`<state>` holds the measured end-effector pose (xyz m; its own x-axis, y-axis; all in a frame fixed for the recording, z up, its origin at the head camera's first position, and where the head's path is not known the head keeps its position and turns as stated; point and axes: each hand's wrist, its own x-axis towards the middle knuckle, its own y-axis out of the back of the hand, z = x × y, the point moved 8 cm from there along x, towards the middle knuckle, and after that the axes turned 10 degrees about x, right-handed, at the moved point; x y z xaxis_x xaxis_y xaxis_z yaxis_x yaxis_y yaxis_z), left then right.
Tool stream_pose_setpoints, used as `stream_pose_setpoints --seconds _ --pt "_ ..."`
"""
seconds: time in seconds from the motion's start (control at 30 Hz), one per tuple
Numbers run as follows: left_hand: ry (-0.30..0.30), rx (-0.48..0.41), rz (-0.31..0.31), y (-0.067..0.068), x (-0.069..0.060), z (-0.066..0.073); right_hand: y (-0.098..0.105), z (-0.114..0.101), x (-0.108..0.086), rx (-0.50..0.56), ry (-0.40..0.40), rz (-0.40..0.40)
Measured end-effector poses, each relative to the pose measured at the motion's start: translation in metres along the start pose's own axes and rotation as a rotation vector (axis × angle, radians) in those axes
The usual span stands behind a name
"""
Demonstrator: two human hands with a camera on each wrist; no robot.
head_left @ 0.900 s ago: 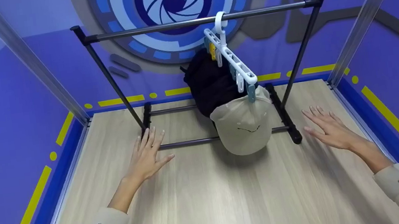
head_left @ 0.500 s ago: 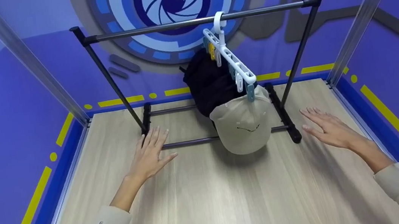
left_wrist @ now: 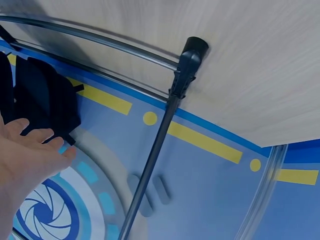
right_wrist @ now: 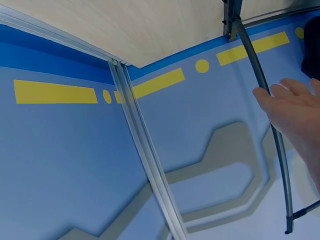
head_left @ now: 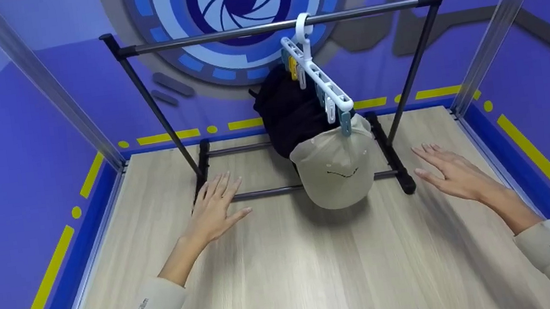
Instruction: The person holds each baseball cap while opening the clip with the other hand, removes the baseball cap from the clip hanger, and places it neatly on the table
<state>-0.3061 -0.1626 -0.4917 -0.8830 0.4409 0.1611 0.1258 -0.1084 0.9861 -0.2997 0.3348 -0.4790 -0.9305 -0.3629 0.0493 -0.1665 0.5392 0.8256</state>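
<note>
A dark metal garment rack [head_left: 239, 34] stands on the wooden surface. From its top bar hangs a white clip hanger [head_left: 321, 78] with blue, white and yellow clips. A beige cap [head_left: 334, 168] hangs at the hanger's near end, and a black cap [head_left: 288, 113] hangs behind it. My left hand [head_left: 213, 212], fingers straight and spread, is near the rack's left foot and holds nothing. Right of the rack's right foot [head_left: 407, 183], my right hand [head_left: 458, 174] has its fingers extended, also holding nothing. Both wrist views show the hands' fingers without anything in them.
Blue patterned panels enclose the back and both sides, with metal posts [head_left: 505, 21] at the corners. The light wooden surface [head_left: 290, 278] extends in front of the rack. The rack's lower front bar [head_left: 269, 193] runs close to the surface.
My left hand has shifted a little to the right. My right hand has barely moved. The rack, hanger and caps stay in place.
</note>
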Motion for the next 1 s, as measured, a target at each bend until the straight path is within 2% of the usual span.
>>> stream_pose_setpoints --seconds 0.1,0.3,0.43,0.7,0.8,0.87,1.0 --pt "-0.008 0.003 -0.015 0.004 0.005 0.004 0.005 -0.009 0.005 -0.009 0.01 0.003" --pt "-0.043 0.025 0.001 0.019 0.018 0.015 0.019 -0.03 0.019 -0.078 0.056 0.011" --pt "-0.063 0.039 -0.005 0.028 0.022 0.025 0.025 -0.045 0.028 -0.105 0.089 0.022" --pt "-0.108 0.081 -0.01 0.048 0.031 0.045 0.04 -0.077 0.044 -0.088 0.112 0.051" --pt "-0.124 0.055 -0.009 0.051 0.034 0.056 0.042 -0.089 0.045 -0.087 0.165 0.066" --pt "-0.124 0.036 0.006 0.053 0.036 0.063 0.041 -0.098 0.045 -0.104 0.221 0.069" --pt "-0.085 -0.002 0.093 0.061 0.039 0.072 0.04 -0.115 0.046 -0.148 0.304 0.052"
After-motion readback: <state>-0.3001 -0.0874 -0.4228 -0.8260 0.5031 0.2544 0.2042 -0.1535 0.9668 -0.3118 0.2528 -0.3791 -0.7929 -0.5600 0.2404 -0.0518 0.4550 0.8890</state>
